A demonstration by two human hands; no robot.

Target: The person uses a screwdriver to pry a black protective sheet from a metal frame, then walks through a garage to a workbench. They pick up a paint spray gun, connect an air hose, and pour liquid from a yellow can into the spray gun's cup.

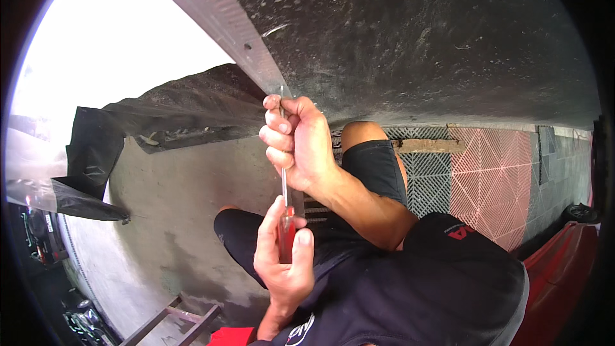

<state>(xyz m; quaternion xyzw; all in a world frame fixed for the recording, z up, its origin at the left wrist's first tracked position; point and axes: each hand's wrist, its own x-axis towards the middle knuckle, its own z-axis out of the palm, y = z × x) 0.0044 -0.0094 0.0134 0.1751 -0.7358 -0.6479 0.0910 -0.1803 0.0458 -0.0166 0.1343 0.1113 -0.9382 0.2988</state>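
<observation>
Left hand [285, 275] pinches the red handle [286, 243] of the screwdriver [285, 186] between thumb and fingers. Right hand [312, 147] closes around the shaft, farther out. Tip sits at the metal strip [230, 32]; contact cannot be confirmed. Dark panel [416, 45]: right of strip. Black sheet [179, 102]: left.

Right hand [311, 141] above left hand [285, 274], both on one screwdriver [285, 186]: handle in left, shaft through right, tip up at strip [218, 9]. Strip runs upper left down to right hand, along left edge of panel [416, 38]. Sheet [186, 102] left of right hand. Right knee [363, 133] right of right hand, left knee [234, 224] left of left hand. Tiles [490, 186] right of right knee, wood piece [429, 146] on them. Frame [182, 314] lower left
</observation>
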